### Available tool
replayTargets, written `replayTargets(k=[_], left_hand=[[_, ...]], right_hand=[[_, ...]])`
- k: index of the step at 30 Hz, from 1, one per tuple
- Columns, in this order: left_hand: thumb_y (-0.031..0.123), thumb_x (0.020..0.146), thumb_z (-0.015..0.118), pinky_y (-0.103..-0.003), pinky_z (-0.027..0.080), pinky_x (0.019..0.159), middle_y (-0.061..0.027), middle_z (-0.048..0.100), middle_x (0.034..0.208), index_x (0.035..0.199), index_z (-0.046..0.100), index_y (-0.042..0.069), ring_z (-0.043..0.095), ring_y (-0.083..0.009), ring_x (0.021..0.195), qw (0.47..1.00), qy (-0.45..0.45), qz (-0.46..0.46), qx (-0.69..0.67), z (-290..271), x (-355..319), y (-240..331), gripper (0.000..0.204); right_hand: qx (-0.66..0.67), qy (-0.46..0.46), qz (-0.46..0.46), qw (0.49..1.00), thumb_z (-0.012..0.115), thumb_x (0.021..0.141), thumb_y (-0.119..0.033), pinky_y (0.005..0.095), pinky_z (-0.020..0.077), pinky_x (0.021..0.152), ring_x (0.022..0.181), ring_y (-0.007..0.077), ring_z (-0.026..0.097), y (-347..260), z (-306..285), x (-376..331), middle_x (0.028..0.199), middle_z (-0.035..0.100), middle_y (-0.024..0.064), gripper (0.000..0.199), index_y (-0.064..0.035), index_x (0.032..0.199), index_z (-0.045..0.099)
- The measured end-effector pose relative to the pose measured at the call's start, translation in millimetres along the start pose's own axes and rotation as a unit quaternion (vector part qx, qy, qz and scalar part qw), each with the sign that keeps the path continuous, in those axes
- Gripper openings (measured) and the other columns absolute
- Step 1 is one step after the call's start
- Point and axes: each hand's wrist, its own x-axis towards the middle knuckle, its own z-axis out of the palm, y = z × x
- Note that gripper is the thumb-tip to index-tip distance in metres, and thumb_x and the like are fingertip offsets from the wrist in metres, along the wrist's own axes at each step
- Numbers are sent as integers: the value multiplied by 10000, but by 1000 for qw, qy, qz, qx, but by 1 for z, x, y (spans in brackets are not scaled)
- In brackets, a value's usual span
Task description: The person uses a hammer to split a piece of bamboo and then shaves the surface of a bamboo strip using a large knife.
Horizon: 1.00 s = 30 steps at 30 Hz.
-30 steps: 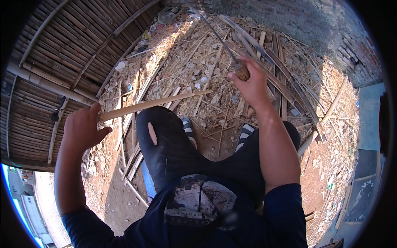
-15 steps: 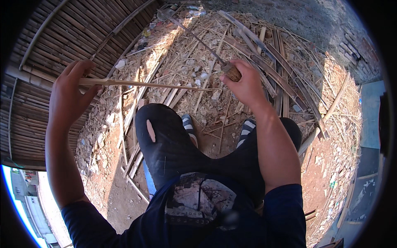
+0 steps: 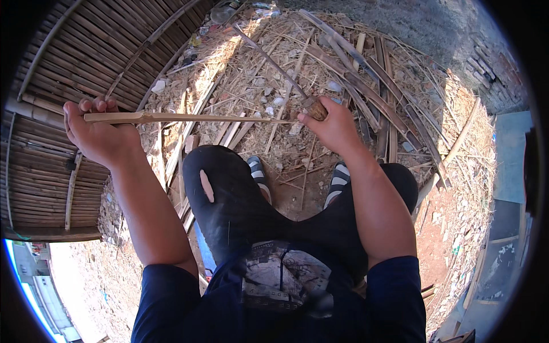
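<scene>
A pale bamboo strip (image 3: 189, 118) lies almost level above my left knee, thicker at its left end and thin toward the right. My left hand (image 3: 106, 134) is turned palm up with its fingers curled, and the thick end rests across it. My right hand (image 3: 333, 128) is closed round the wooden handle (image 3: 315, 108) of a long, narrow, dark-bladed knife (image 3: 274, 66). The blade points away and to the left. The strip's thin tip reaches my right thumb; whether the thumb pinches it I cannot tell.
Long split bamboo pieces (image 3: 372, 86) lie in a pile at the far right. Shavings and rubble (image 3: 269, 97) cover the ground ahead. A bamboo slat wall (image 3: 63, 74) stands close on the left, a rough masonry wall (image 3: 423, 28) at the back right.
My left hand has rolled from palm down to palm up, turning under the strip, and its forearm has swung inward. The knife and right hand have shifted slightly.
</scene>
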Motion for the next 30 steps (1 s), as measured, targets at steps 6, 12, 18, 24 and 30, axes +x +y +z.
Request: replayTargets(k=[6, 12, 18, 24, 30], left_hand=[[298, 1033, 391, -274, 281, 537, -3, 356, 656, 855, 448, 106, 326, -128, 546, 989, -127, -35, -65, 23, 11, -23, 268], [201, 984, 402, -307, 263, 524, -15, 365, 657, 819, 443, 76, 306, -140, 549, 987, -145, -49, -49, 48, 41, -56, 211], [110, 970, 341, -300, 261, 504, -40, 312, 657, 784, 364, 75, 275, -141, 536, 991, -130, -1, 19, 64, 62, -70, 191], [59, 956, 334, -309, 262, 499, -45, 312, 662, 801, 356, 57, 281, -146, 539, 995, -101, -22, 14, 69, 62, -78, 157], [67, 944, 336, -314, 267, 503, -53, 344, 665, 815, 370, 52, 288, -147, 535, 995, -95, -3, 38, 69, 56, -72, 135]], right_hand=[[-42, -31, 61, 997, 752, 841, -432, 436, 519, 748, 823, 370, 686, 25, 18, 7, 855, 693, 212, 498, 23, 1019, 659], [-28, 80, 107, 991, 741, 867, -426, 386, 489, 689, 716, 241, 639, 37, 58, 35, 782, 668, 113, 479, 25, 1002, 654], [131, 149, 34, 980, 731, 864, -361, 397, 517, 711, 765, 292, 689, -37, 96, 55, 847, 695, 157, 401, -10, 1029, 628], [-125, -98, 182, 970, 703, 787, -224, 512, 520, 863, 970, 436, 669, 104, 209, 13, 1002, 689, 276, 446, 45, 1125, 592], [7, -75, 202, 977, 713, 769, -252, 467, 527, 803, 863, 402, 670, 110, 197, 26, 914, 685, 242, 447, 50, 1080, 606]])
